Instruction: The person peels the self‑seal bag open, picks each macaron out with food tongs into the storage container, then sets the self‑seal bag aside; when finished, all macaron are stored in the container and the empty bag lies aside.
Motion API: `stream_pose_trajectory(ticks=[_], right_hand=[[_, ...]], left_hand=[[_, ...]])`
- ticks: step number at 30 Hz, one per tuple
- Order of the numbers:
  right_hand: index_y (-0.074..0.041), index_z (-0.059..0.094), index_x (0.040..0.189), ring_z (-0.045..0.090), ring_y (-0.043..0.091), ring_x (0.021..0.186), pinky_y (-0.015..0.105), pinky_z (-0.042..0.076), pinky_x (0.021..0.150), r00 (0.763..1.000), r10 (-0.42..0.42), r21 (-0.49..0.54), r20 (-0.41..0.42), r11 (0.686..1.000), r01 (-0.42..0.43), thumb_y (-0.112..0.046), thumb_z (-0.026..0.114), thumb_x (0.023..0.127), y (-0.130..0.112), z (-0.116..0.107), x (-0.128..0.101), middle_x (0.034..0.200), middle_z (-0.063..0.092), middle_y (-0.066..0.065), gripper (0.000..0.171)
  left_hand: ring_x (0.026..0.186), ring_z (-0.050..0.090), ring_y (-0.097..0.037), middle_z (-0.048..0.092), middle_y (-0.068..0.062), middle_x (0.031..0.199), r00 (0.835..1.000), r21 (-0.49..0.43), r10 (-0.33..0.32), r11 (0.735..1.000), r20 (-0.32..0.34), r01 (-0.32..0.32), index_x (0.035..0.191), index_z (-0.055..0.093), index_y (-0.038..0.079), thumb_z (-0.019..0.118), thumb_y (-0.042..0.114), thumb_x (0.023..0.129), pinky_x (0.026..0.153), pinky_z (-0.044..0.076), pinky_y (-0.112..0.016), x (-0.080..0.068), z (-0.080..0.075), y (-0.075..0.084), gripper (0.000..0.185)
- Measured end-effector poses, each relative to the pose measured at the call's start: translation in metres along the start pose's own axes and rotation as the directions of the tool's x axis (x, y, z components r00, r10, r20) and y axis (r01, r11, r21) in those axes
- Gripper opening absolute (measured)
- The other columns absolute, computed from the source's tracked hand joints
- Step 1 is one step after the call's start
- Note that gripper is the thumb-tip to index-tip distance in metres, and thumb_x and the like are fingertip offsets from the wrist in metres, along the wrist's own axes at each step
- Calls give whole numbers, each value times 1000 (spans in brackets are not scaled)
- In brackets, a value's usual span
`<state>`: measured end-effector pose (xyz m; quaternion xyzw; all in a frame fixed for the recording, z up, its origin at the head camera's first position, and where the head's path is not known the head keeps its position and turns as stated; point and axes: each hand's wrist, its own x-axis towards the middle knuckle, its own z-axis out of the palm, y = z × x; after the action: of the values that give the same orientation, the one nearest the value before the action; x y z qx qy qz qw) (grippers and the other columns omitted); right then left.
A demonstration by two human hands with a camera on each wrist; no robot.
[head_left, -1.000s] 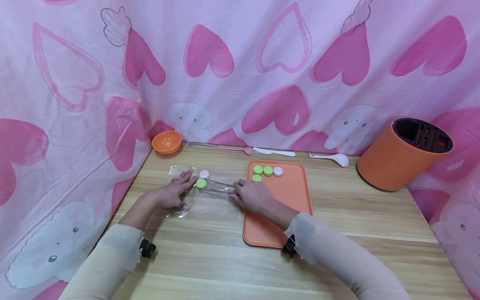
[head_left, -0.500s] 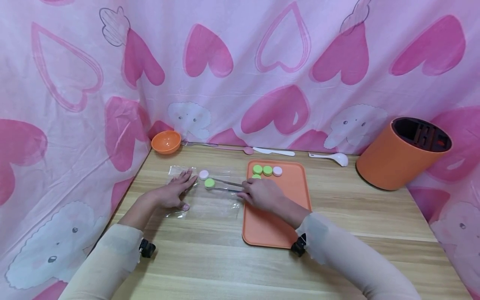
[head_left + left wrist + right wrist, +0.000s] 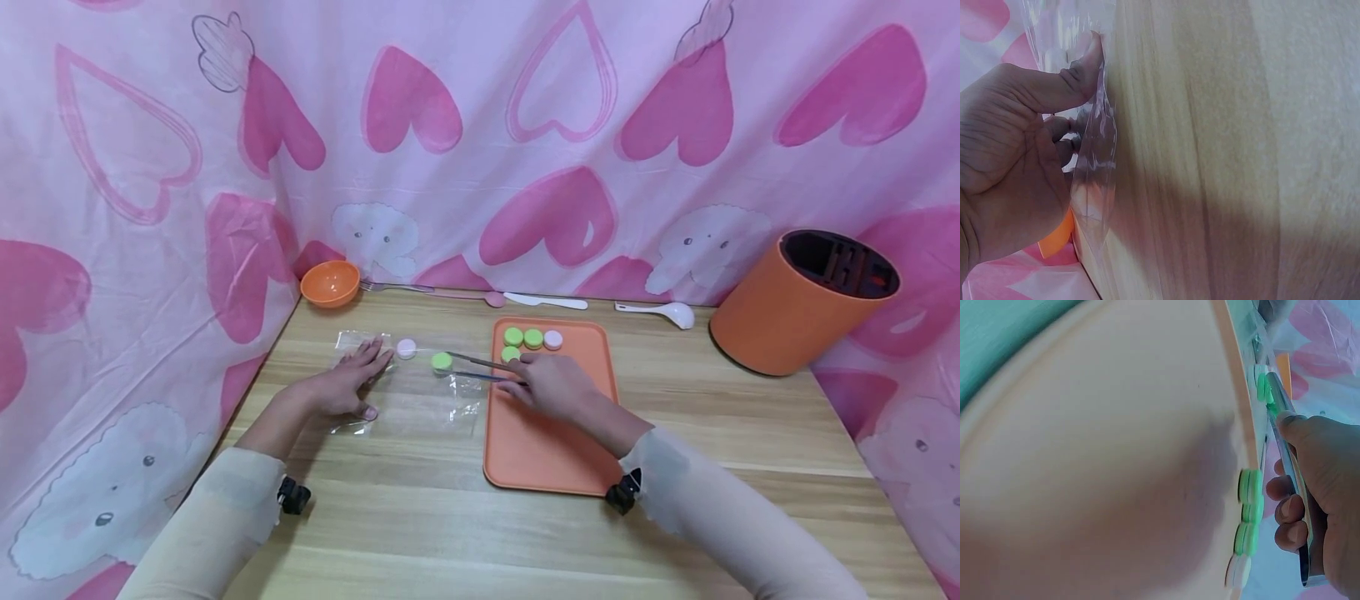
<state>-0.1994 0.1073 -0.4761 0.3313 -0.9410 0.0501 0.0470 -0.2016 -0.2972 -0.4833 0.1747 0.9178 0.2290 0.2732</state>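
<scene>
A green macaron sits between the tips of metal tongs, over the clear bag, left of the orange tray; whether it is inside the film is hard to tell. The right hand grips the tongs, above the tray's left edge. The left hand, fingers spread, presses the bag's left end, near a pink macaron. Four more macarons occupy the tray's far left corner, leaving its near part open. Wood runs from the tray's right edge to the orange holder. Both forearms are cut off at the near edge.
</scene>
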Motion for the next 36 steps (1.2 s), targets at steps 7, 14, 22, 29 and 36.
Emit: stream_pose_trajectory(ticks=[7,14,22,29,36], right_hand=[[-17,83,121,67,13,66,36,60,59,998,-33,-22,-58,999,32,-48,73,106,12,-2,-11,90,71,-1,36],[-16,82,120,71,16,70,38,61,59,997,-31,-11,-70,999,30,-46,75,105,20,-9,-23,91,75,1,34],[-13,81,114,64,15,66,36,59,58,995,-26,-17,-96,1000,24,-45,78,103,36,-15,-36,87,73,3,34],[-12,81,112,61,16,60,39,58,53,988,-40,-71,-148,997,29,-44,78,103,46,-17,-49,80,67,1,34],[-11,82,115,60,16,60,38,58,55,991,15,-65,-132,998,-24,-44,80,101,57,-20,-59,82,70,2,36]], left_hand=[[171,-15,-50,-15,-22,185,1000,-1,14,1000,-4,-14,178,13,11,86,20,93,137,-7,-70,-2,-2,2,113],[171,-16,-48,-15,-20,186,1000,-10,6,1000,1,-6,178,14,12,86,20,93,137,-7,-70,-3,-1,3,112],[171,-15,-50,-13,-22,186,1000,-5,18,1000,-7,-18,178,14,10,86,20,93,138,-7,-70,-3,-3,4,112],[170,-14,-51,-13,-23,185,999,0,35,999,-7,-35,178,14,9,85,18,94,137,-6,-72,-3,-1,3,111],[171,-15,-51,-13,-22,186,999,-14,32,999,-9,-32,178,14,10,86,19,93,137,-8,-71,-2,0,3,111]])
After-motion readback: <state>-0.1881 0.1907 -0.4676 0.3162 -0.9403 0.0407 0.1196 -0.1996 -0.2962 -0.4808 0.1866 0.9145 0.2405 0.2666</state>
